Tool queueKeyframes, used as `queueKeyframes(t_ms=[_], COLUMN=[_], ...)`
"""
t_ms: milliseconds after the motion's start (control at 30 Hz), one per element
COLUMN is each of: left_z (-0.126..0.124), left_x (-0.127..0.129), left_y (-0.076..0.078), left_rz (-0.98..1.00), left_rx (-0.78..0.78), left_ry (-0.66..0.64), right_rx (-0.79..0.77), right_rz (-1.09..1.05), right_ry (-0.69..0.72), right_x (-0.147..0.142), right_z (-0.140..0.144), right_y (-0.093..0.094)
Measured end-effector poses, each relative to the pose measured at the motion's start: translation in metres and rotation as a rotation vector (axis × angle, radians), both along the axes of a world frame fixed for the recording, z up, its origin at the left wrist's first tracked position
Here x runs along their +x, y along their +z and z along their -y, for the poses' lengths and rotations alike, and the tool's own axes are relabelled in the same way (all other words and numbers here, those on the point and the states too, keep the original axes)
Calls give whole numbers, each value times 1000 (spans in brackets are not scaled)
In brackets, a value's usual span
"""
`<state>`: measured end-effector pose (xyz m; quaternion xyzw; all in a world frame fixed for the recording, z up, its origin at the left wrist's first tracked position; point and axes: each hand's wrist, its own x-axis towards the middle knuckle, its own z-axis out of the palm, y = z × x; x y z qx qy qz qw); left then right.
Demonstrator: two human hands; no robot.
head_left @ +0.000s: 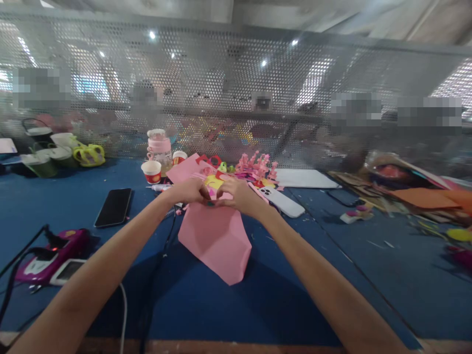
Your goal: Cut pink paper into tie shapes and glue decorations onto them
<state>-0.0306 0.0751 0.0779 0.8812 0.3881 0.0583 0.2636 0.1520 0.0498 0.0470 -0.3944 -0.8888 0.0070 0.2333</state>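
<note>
A large pink sheet [216,236], of paper or thin foam, hangs toward me over the blue table with a bend near its lower corner. My left hand [191,191] is closed on its upper edge, thumb and fingers pinched together. Close beside it, my right hand [241,195] grips the same edge with curled fingers. Something small and greenish shows between the fingertips, too little to name. Right behind the hands lies a pile of pink, yellow and red cut pieces [214,181], partly hidden by them. Pink flower-like decorations [256,166] stand at the pile's right.
A black phone [114,207] and a purple power strip [55,255] with cables lie at left. Paper cups [151,173] and a pink-lidded bottle [159,147] stand behind. A white phone [283,201] lies right of my hands. A perforated metal screen [206,73] closes the back.
</note>
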Motion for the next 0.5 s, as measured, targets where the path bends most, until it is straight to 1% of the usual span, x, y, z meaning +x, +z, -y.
queueKeyframes(t_ms=[100,267,400,500], left_z=[-2,-2,1,3], left_x=[0,0,2,2], left_y=[-2,-6,-6,-4], left_rz=[-61,-109,-164,-126], left_rx=[42,111,185,188], left_ry=[-35,-155,-205,-190], right_rx=[-92,-234,-272,-278], right_rz=[53,53,93,91], right_ry=[7,-98,-129,-107], right_x=[-4,-7,-9,-8], right_z=[2,9,13,13], right_y=[-2,3,8,9])
